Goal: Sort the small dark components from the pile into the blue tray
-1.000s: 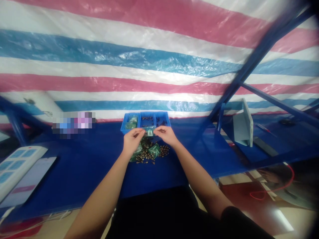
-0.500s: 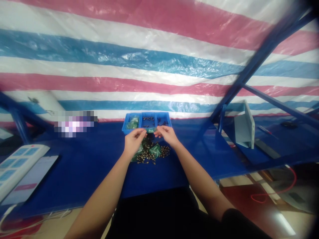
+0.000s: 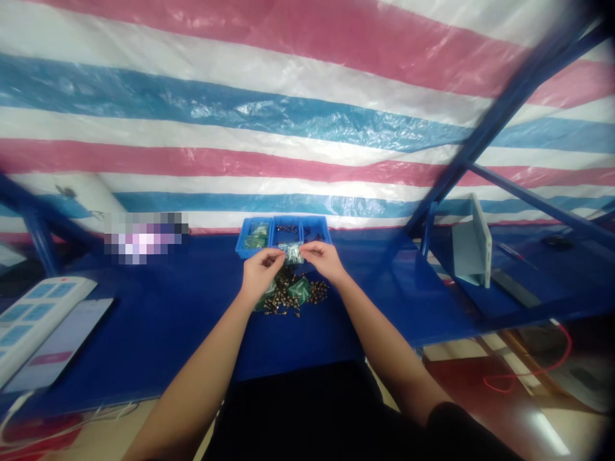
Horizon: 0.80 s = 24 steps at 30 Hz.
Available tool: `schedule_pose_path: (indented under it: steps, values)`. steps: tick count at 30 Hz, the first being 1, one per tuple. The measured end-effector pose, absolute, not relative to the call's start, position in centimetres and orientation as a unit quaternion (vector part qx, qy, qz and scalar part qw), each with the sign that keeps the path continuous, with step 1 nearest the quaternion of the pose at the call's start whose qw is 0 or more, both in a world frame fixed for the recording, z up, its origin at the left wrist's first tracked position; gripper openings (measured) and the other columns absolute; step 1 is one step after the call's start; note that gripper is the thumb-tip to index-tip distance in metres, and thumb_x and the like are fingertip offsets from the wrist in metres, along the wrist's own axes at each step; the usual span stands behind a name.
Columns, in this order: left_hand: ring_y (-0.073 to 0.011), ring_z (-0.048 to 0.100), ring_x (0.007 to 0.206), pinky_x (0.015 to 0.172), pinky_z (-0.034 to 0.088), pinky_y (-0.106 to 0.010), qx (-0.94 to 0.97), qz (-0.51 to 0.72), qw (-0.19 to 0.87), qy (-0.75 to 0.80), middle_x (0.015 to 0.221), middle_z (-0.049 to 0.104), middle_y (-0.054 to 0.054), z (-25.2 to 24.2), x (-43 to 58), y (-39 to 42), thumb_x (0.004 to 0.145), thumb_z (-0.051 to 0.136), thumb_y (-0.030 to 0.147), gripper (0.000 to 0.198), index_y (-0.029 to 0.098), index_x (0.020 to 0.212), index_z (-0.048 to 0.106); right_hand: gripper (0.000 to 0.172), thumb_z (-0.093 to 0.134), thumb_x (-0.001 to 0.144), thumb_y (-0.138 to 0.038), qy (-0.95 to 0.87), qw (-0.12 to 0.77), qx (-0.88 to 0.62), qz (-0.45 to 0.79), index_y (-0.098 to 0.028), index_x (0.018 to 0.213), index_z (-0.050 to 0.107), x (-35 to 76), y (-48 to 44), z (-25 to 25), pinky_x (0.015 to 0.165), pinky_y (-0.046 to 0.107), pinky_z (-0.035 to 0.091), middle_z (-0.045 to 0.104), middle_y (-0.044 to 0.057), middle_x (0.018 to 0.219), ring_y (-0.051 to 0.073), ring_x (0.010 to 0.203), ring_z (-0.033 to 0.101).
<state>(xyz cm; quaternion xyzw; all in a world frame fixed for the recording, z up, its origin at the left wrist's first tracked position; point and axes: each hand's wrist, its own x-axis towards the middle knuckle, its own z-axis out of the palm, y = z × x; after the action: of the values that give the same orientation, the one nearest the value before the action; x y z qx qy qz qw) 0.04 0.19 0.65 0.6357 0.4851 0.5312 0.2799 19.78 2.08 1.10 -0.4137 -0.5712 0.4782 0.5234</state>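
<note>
My left hand (image 3: pixel 262 271) and my right hand (image 3: pixel 324 260) meet in front of a blue divided parts bin (image 3: pixel 252 246), pinching a small transparent plastic bag (image 3: pixel 291 253) between their fingertips. Below my hands, a loose pile of brass-coloured screws (image 3: pixel 288 299) lies on the blue bench top (image 3: pixel 158 320), mixed with green packets (image 3: pixel 300 291). The bin's left compartment holds more green packets (image 3: pixel 256 235). Dark small parts (image 3: pixel 287 228) lie in its middle compartment. My left hand hides part of the pile.
A white power strip (image 3: pixel 33 326) and a tablet (image 3: pixel 62 346) lie at the bench's left. On the right stand a pale angle bracket (image 3: pixel 473 243) and blue steel frame bars (image 3: pixel 509 109). A striped plastic tarp (image 3: pixel 288 109) hangs behind. A red cable (image 3: pixel 528 378) lies below the bench.
The transparent bag now shows more fully between my fingertips, and both hands sit slightly differently in front of the bin. The head view has shifted a little.
</note>
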Motion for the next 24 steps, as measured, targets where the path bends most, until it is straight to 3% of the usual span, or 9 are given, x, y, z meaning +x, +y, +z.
schedule_pose_path:
  steps: [2,7,12,15,24]
  values:
    - [-0.0178,0.067,0.078,0.074,0.054,-0.030,0.632,0.538,0.286,0.478,0.092,0.072,-0.007,0.72,0.07,0.17,0.078,0.068,0.043,0.028,0.018,0.091,0.071,0.030,0.075,0.068,-0.040,-0.570,0.527,-0.413,0.476,-0.017,0.087,0.073,19.77,2.09,1.09,0.075,0.033,0.055,0.074,0.007,0.088,0.018,0.076,0.067]
    - [-0.0156,0.065,0.071,0.070,0.053,-0.028,0.631,0.533,0.306,0.473,0.083,0.071,-0.003,0.99,0.04,0.01,0.079,0.068,0.042,0.047,0.020,0.120,0.060,0.031,0.075,0.068,-0.041,-0.577,0.530,-0.411,0.466,-0.016,0.086,0.071,19.74,2.09,0.90,0.079,0.034,0.055,0.073,0.007,0.089,0.019,0.079,0.068]
    - [-0.0150,0.063,0.064,0.065,0.052,-0.027,0.655,0.503,0.305,0.474,0.075,0.068,-0.002,0.87,0.00,0.06,0.079,0.067,0.044,0.036,0.020,0.105,0.069,0.038,0.074,0.071,-0.041,-0.593,0.526,-0.390,0.468,-0.019,0.101,0.069,19.71,1.87,1.01,0.079,0.033,0.054,0.073,0.006,0.087,0.018,0.078,0.068]
    - [-0.0141,0.061,0.056,0.059,0.051,-0.027,0.668,0.476,0.325,0.471,0.069,0.067,-0.001,0.78,0.05,0.04,0.079,0.067,0.045,0.036,0.021,0.105,0.069,0.044,0.073,0.072,-0.041,-0.614,0.511,-0.383,0.465,-0.020,0.110,0.067,19.76,1.61,1.25,0.075,0.032,0.054,0.073,0.005,0.086,0.017,0.075,0.067]
    - [-0.0146,0.063,0.052,0.052,0.049,-0.025,0.641,0.483,0.371,0.467,0.064,0.068,-0.001,0.83,0.25,0.01,0.079,0.067,0.046,0.029,0.019,0.090,0.065,0.042,0.071,0.074,-0.043,-0.617,0.513,-0.400,0.444,-0.020,0.108,0.068,19.63,1.60,1.50,0.073,0.029,0.051,0.071,0.005,0.087,0.016,0.076,0.065]
